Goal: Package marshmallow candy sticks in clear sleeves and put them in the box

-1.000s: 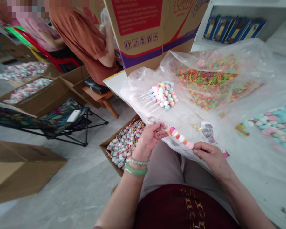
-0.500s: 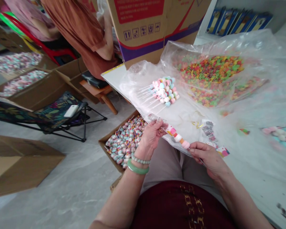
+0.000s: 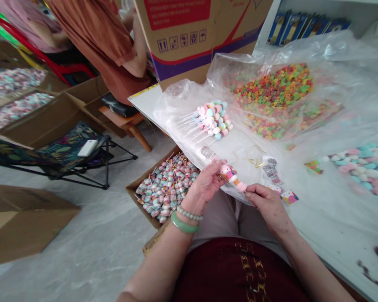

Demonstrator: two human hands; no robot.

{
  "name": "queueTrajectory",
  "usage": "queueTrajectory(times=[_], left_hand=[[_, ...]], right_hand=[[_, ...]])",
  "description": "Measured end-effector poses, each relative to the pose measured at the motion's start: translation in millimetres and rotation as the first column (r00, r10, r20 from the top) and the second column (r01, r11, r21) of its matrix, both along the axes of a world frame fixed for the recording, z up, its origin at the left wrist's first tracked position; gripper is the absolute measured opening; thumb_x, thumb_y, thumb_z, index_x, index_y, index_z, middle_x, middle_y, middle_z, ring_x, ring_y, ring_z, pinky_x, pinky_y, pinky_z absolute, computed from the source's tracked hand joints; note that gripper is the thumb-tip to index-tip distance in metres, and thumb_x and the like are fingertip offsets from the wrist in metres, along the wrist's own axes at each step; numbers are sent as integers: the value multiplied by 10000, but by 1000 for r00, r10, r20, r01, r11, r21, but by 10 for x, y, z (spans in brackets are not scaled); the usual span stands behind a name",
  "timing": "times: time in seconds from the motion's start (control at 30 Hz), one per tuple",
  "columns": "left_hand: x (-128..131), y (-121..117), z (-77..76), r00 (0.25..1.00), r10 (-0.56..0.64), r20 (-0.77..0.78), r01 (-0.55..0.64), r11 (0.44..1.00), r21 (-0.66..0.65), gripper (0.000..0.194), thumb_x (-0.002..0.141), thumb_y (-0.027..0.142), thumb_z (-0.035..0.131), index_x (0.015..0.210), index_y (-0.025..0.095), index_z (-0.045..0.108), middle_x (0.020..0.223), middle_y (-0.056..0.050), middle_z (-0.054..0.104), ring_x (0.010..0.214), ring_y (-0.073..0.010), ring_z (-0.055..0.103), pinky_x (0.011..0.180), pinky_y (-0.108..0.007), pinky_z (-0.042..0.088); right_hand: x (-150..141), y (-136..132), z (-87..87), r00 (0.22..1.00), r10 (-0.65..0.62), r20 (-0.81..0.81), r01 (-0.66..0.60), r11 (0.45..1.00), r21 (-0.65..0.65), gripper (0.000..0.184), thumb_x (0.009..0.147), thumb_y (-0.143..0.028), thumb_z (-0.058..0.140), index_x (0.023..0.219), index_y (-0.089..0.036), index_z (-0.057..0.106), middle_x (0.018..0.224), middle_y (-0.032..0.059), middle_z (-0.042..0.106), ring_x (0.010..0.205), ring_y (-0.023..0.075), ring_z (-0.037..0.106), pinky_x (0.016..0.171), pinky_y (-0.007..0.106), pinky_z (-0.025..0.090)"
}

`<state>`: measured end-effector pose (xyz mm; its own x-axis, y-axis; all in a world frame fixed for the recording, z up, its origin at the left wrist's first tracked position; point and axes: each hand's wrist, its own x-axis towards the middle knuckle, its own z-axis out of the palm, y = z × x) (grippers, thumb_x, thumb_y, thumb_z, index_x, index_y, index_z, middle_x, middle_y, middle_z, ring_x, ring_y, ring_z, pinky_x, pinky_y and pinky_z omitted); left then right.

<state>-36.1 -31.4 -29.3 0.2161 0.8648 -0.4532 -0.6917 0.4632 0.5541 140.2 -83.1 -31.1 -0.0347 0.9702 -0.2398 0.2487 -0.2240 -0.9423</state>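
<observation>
Between my hands is a marshmallow skewer, its pink end nearest my right hand. A clear wrapper with a pink and yellow print covers the skewer's far part. My left hand is closed on the wrapper, thumb and fingers pinching it. With thumb and fingertips, my right hand pinches the skewer at its lower end, where the stick is mostly hidden. Just beyond lies a pile of unwrapped marshmallow skewers, sticks pointing left. More flat printed wrappers lie by my right hand, near gold twist ties.
A carton of wrapped skewers stands on the floor below the table's left edge. Clear bags hold colourful cereal rings and loose marshmallows. A large cardboard box stands at the back. Another person in a brown top sits beyond it.
The wrapper now reaches further down over the marshmallows. My hands have come a little closer together. The whole view has shifted slightly.
</observation>
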Motion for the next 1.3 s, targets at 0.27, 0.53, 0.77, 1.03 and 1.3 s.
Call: queueTrajectory(times=[0.27,0.53,0.77,1.03,1.3], left_hand=[[101,-14,-57,997,74,5,-75,996,42,156,786,242,625,860,105,631,788,-85,682,729,-209,676,680,-316,541],[153,-41,-26,997,18,-75,-8,992,123,248,696,282,721,844,103,634,767,-70,666,721,-203,666,665,-294,522],[211,-87,-49,995,-17,-101,27,995,95,253,732,343,687,795,105,632,745,-66,657,707,-158,638,700,-273,507],[128,-56,-57,990,-16,-143,24,998,56,417,779,513,580,846,107,650,779,-97,673,680,-186,642,635,-302,515],[263,-99,-37,984,-65,-167,79,994,76,427,819,499,532,797,89,650,718,-86,647,647,-162,627,622,-272,507]], right_hand=[[-26,-6,18,796,-151,-587,-148,890,-430,191,623,-259,720,700,-154,581,509,-65,407,425,41,265,395,189,126],[-158,20,10,959,-53,-278,-21,966,-258,158,699,-318,619,686,-169,570,520,-43,420,438,77,320,410,221,199],[-166,-16,-21,732,-131,669,-233,874,426,290,890,-223,384,764,-169,640,732,66,559,736,188,506,678,312,343],[-161,49,5,995,82,53,-87,992,93,129,797,-261,533,744,-185,623,579,-26,499,543,112,437,516,237,317],[-181,148,55,653,-172,-738,-247,872,-422,192,633,-230,704,728,-156,554,513,-69,412,409,31,246,361,162,131]])
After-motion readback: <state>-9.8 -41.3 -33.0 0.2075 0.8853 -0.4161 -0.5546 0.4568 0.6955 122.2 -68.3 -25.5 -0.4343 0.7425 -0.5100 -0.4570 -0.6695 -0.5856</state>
